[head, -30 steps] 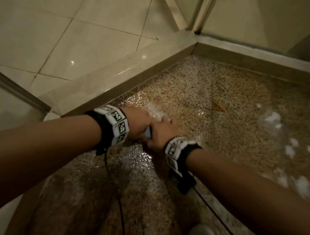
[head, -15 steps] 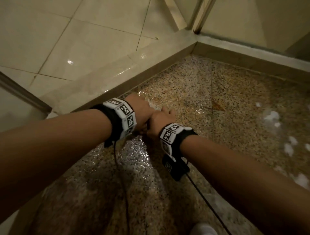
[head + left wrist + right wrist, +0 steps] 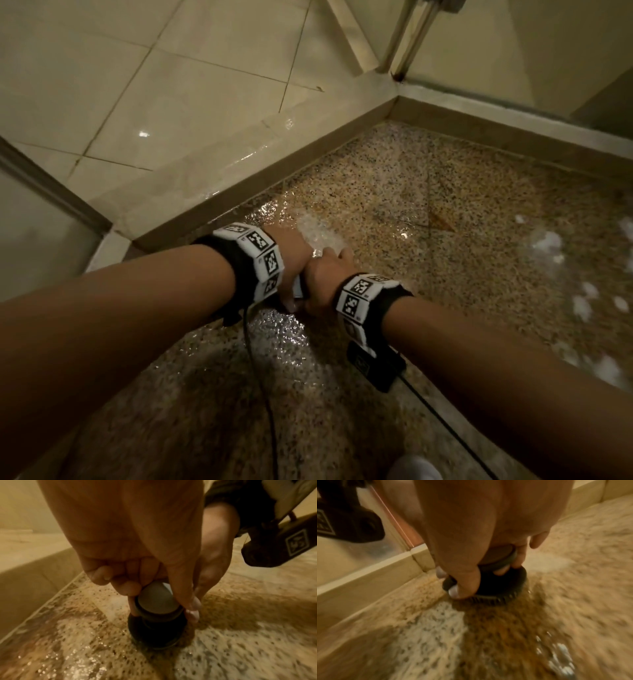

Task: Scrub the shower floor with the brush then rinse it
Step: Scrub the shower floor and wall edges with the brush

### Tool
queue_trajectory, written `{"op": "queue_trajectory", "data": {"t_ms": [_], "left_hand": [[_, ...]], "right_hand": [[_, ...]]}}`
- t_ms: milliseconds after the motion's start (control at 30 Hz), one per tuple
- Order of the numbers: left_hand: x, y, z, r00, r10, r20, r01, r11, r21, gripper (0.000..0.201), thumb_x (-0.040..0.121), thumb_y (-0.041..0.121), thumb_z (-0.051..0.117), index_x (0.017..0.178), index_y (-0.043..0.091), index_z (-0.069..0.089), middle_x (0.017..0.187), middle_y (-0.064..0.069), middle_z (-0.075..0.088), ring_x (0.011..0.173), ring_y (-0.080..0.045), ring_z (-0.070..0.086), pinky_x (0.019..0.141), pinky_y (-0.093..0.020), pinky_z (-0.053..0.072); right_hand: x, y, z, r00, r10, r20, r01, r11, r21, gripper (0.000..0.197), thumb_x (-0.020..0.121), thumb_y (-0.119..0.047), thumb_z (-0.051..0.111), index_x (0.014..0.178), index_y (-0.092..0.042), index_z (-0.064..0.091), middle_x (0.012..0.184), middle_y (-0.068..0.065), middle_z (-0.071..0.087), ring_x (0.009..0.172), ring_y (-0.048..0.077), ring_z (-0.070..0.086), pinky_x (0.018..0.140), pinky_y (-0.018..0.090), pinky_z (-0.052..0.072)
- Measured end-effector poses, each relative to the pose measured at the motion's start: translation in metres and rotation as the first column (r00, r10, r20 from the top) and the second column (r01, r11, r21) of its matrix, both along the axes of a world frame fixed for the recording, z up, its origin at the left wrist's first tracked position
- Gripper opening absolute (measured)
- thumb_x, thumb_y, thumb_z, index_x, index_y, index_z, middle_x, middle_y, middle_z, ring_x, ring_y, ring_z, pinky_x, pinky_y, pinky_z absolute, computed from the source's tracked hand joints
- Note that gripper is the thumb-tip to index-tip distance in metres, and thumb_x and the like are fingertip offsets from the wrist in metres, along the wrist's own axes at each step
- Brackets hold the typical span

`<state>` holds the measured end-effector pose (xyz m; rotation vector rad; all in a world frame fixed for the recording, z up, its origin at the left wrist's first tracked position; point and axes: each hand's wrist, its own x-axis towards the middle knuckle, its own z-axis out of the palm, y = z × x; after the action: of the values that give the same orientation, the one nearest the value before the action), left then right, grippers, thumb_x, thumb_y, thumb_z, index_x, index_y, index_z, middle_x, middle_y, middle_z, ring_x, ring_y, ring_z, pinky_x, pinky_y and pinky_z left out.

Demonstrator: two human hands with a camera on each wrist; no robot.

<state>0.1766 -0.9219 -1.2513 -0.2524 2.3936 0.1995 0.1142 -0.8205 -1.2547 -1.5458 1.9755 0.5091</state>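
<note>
Drawn back toward the body and a little right since half a second ago, away from the curb (image 3: pixel 219 178), with more wet floor now showing beyond the knuckles. Both hands bunched together over the brush (image 3: pixel 157 623), set bristles-down on the speckled shower floor (image 3: pixel 479 240) near the raised curb. Left hand (image 3: pixel 293 260) wrapped over the grey knob on top, fingers (image 3: pixel 109 577) curled tight around it. Right hand (image 3: pixel 325 274) clamped on the same brush from the other side, fingers (image 3: pixel 464 586) hooked down over the black disc to its rim. Short dark bristles visible under that rim in the right wrist view, pressed to the floor. Thin white lather (image 3: pixel 433 622) smeared just in front of the brush; probably more foam clumps (image 3: pixel 548 240) well off to the right, though blurred. Marker bands and black cables on both wrists.
</note>
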Motion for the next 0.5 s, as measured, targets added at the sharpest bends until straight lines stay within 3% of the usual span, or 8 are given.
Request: {"op": "queue_trajectory", "data": {"t_ms": [67, 167, 267, 333, 400, 500], "left_hand": [[-0.002, -0.003, 0.007, 0.998, 0.025, -0.049, -0.025, 1.0, -0.012, 0.053, 0.048, 0.064, 0.081, 0.075, 0.021, 0.063, 0.057, 0.01, 0.053, 0.061, -0.014, 0.059, 0.062, -0.023, 0.05], [-0.002, 0.0, 0.016, 0.988, 0.001, -0.152, -0.013, 0.996, -0.083, 0.047, 0.055, 0.055, 0.081, 0.084, 0.022, 0.066, 0.063, 0.007, 0.055, 0.061, -0.015, 0.054, 0.064, -0.023, 0.049], [0.023, 0.035, 0.01, 0.998, -0.048, -0.035, 0.047, 0.999, -0.018, 0.036, 0.066, 0.053, 0.076, 0.081, 0.024, 0.061, 0.081, 0.005, 0.067, 0.066, -0.015, 0.06, 0.071, -0.026, 0.052], [0.037, 0.06, 0.01, 0.99, -0.136, 0.039, 0.137, 0.991, -0.007, 0.034, 0.073, 0.053, 0.072, 0.091, 0.025, 0.062, 0.093, 0.002, 0.068, 0.081, -0.019, 0.064, 0.08, -0.032, 0.052], [0.028, 0.063, 0.021, 0.984, -0.179, -0.009, 0.177, 0.978, -0.114, 0.043, 0.075, 0.055, 0.069, 0.105, 0.025, 0.061, 0.105, 0.001, 0.067, 0.1, -0.022, 0.061, 0.091, -0.037, 0.044], [-0.002, 0.04, 0.036, 0.983, -0.113, -0.144, 0.077, 0.968, -0.238, 0.049, 0.082, 0.051, 0.063, 0.12, 0.022, 0.055, 0.116, -0.001, 0.063, 0.115, -0.025, 0.051, 0.098, -0.038, 0.036]], "right_hand": [[-0.005, -0.006, 0.003, 0.999, -0.04, 0.0, 0.04, 0.999, -0.021, 0.036, 0.083, -0.05, 0.064, 0.11, -0.028, 0.056, 0.115, 0.001, 0.062, 0.125, 0.029, 0.039, 0.109, 0.05, 0.019], [-0.006, -0.012, 0.008, 0.998, -0.04, -0.058, 0.04, 0.999, 0.014, 0.048, 0.087, -0.056, 0.058, 0.125, -0.027, 0.058, 0.128, 0.003, 0.058, 0.136, 0.031, 0.029, 0.115, 0.051, 0.011], [0.016, 0.025, 0.004, 0.992, 0.125, -0.02, -0.125, 0.992, -0.023, 0.046, 0.084, -0.056, 0.06, 0.121, -0.031, 0.058, 0.126, 0.0, 0.058, 0.127, 0.03, 0.035, 0.111, 0.052, 0.017], [0.03, 0.054, 0.0, 0.984, 0.178, 0.027, -0.178, 0.984, 0.027, 0.045, 0.082, -0.055, 0.062, 0.119, -0.029, 0.06, 0.124, 0.001, 0.058, 0.122, 0.028, 0.038, 0.109, 0.052, 0.019], [0.023, 0.05, 0.003, 0.991, 0.135, 0.013, -0.135, 0.99, 0.03, 0.046, 0.082, -0.055, 0.062, 0.117, -0.025, 0.061, 0.121, 0.001, 0.06, 0.121, 0.028, 0.039, 0.108, 0.049, 0.02], [-0.006, 0.015, 0.013, 0.994, -0.039, -0.098, 0.034, 0.998, -0.045, 0.06, 0.084, -0.061, 0.058, 0.13, -0.024, 0.053, 0.132, 0.001, 0.055, 0.133, 0.03, 0.032, 0.114, 0.05, 0.013]]}}
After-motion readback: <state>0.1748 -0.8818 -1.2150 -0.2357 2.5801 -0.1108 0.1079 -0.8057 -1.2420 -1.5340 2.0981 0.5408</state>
